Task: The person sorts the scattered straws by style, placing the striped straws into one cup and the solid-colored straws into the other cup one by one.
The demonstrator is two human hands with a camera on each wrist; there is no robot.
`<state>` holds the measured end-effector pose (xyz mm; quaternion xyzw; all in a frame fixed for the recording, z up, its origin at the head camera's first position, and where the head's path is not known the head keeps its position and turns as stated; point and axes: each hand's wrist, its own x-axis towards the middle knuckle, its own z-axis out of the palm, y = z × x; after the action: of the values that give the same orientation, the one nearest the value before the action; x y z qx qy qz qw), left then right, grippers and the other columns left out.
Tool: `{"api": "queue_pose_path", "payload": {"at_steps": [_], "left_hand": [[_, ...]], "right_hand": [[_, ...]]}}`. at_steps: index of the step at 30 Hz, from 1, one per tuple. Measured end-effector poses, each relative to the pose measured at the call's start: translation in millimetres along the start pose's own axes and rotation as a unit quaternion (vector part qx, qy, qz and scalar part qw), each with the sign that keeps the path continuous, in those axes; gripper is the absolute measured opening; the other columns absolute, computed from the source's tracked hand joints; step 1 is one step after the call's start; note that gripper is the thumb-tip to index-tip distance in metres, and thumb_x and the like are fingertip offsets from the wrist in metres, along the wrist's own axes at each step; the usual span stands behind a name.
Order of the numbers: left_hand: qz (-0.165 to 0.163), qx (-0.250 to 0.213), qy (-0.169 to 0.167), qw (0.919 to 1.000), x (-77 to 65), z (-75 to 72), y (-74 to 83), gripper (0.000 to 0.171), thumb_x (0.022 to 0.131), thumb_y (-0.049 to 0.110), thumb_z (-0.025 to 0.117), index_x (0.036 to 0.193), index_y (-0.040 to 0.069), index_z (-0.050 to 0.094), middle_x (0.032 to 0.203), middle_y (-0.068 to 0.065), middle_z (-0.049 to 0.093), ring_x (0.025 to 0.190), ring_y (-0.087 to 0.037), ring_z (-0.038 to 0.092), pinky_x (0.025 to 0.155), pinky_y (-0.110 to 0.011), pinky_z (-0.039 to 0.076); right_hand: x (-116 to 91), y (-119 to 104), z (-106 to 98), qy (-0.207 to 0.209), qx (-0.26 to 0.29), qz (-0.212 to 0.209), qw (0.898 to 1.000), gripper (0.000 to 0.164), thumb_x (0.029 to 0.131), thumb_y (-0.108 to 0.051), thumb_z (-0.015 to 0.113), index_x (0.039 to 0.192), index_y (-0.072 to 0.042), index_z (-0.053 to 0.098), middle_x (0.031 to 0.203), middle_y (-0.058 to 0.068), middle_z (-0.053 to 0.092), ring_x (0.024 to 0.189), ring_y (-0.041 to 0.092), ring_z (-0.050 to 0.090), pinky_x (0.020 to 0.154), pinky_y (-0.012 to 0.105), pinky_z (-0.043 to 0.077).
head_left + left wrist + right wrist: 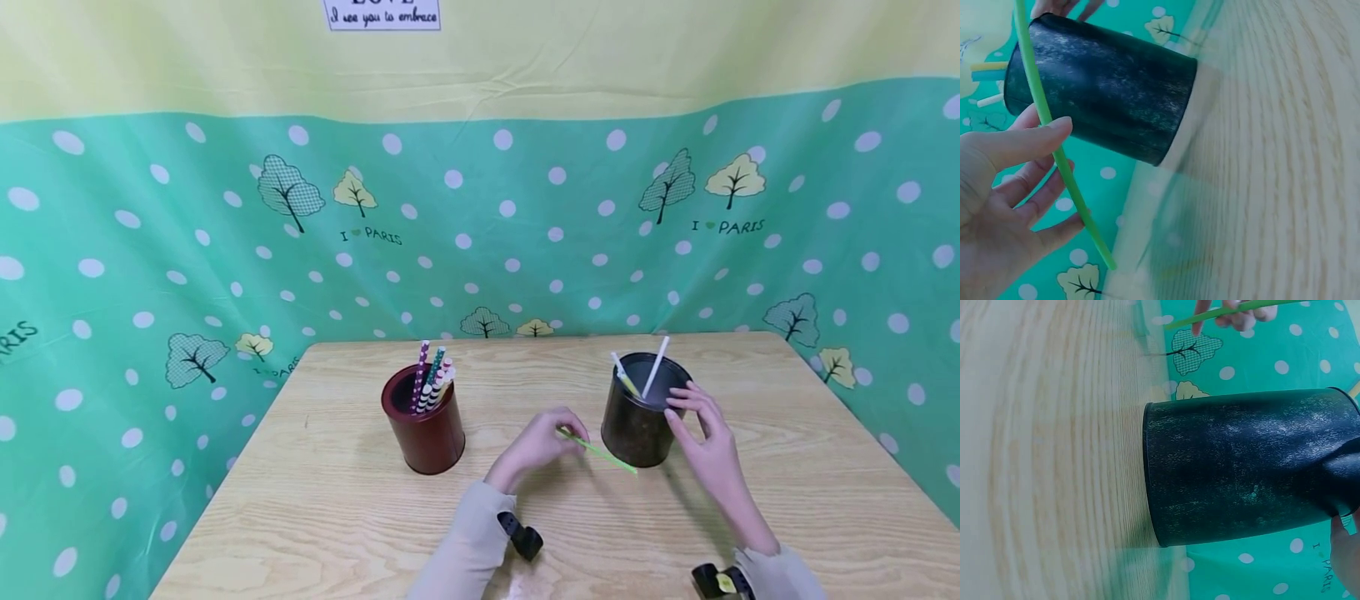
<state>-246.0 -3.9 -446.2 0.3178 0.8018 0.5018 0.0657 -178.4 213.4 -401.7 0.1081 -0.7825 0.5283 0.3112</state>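
My left hand (543, 442) pinches a thin green straw (1071, 181) between thumb and fingers, low over the table. The straw slants down to the right, its lower end in front of a dark cylindrical holder (633, 429). My right hand (705, 437) holds that dark holder by the right side of its rim, thumb in front and fingers at the top edge. The holder stands upright, with a white straw (656, 367) and a white-and-yellow straw (624, 375) leaning in it. Seen in the right wrist view, the dark holder (1247, 469) hides much of the right hand.
A dark red holder (426, 433) stands to the left with several patterned straws (431, 387) in it. Both holders are on a light wooden table (315, 517). Behind the table hangs a green dotted cloth (510, 233). Black wrist cameras (521, 536) are strapped on both forearms.
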Motion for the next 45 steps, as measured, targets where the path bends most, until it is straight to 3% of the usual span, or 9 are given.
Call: {"api": "queue_pose_path", "payload": {"at_steps": [7,11,15,20,33,40,45], "left_hand": [[-0.013,-0.056,0.05,0.9971,-1.0,-2.8,6.9,0.012,0.072,-0.001,0.067,0.082,0.005,0.064,0.084,0.001,0.058,0.082,-0.006,0.054,0.086,-0.028,0.04],[-0.017,-0.101,0.084,0.9912,-3.8,-8.2,23.5,0.011,0.074,-0.003,0.065,0.084,-0.001,0.063,0.085,-0.008,0.06,0.086,-0.015,0.058,0.087,-0.036,0.041],[-0.042,-0.138,0.108,0.9837,-7.5,-15.4,44.4,0.014,0.074,-0.003,0.065,0.088,-0.006,0.061,0.087,-0.012,0.062,0.087,-0.019,0.059,0.081,-0.031,0.045],[-0.055,-0.179,0.137,0.9727,-6.8,-19.3,57.8,0.018,0.074,-0.003,0.064,0.091,-0.01,0.059,0.089,-0.013,0.062,0.08,-0.013,0.06,0.072,-0.023,0.047],[0.002,-0.248,0.21,0.9457,0.3,-29.4,91.2,0.017,0.074,-0.009,0.061,0.09,-0.014,0.057,0.085,-0.016,0.061,0.077,-0.007,0.056,0.075,-0.028,0.048],[0.031,-0.278,0.245,0.9283,13.7,-31.8,90.4,0.02,0.075,-0.005,0.064,0.092,-0.012,0.057,0.086,-0.009,0.062,0.081,-0.009,0.058,0.078,-0.03,0.047],[0.065,-0.283,0.259,0.9213,18.6,-36.6,104.6,0.02,0.076,-0.002,0.064,0.093,-0.01,0.057,0.087,-0.006,0.063,0.083,-0.009,0.059,0.079,-0.031,0.047]], "right_hand": [[-0.4,-0.8,-0.3,0.002,-0.003,0.017,1.0,0.017,0.079,0.012,0.055,0.096,0.014,0.056,0.108,0.01,0.052,0.123,0.017,0.034,0.097,0.013,0.025],[-0.2,-0.7,-0.2,0.0,-0.001,0.016,1.0,0.017,0.079,0.011,0.055,0.096,0.014,0.055,0.109,0.013,0.051,0.123,0.016,0.033,0.097,0.013,0.024],[0.0,-0.4,-0.2,0.0,-0.002,0.015,1.0,0.017,0.08,0.011,0.055,0.096,0.014,0.055,0.109,0.013,0.051,0.123,0.016,0.033,0.097,0.013,0.024],[0.1,-0.2,-0.3,0.0,-0.001,0.019,1.0,0.017,0.08,0.011,0.055,0.096,0.014,0.056,0.109,0.016,0.051,0.123,0.017,0.033,0.097,0.013,0.024],[0.4,-0.6,0.0,0.0,-0.004,0.021,1.0,0.017,0.08,0.01,0.055,0.096,0.013,0.056,0.109,0.009,0.052,0.123,0.017,0.033,0.097,0.014,0.025],[1.2,-2.0,0.2,-0.001,-0.008,0.038,0.999,0.017,0.08,0.008,0.055,0.097,0.012,0.056,0.11,0.014,0.051,0.124,0.017,0.032,0.098,0.015,0.025],[1.1,-2.1,0.2,0.001,-0.007,0.037,0.999,0.017,0.08,0.009,0.055,0.096,0.013,0.056,0.109,0.01,0.052,0.123,0.018,0.033,0.097,0.014,0.025]]}}
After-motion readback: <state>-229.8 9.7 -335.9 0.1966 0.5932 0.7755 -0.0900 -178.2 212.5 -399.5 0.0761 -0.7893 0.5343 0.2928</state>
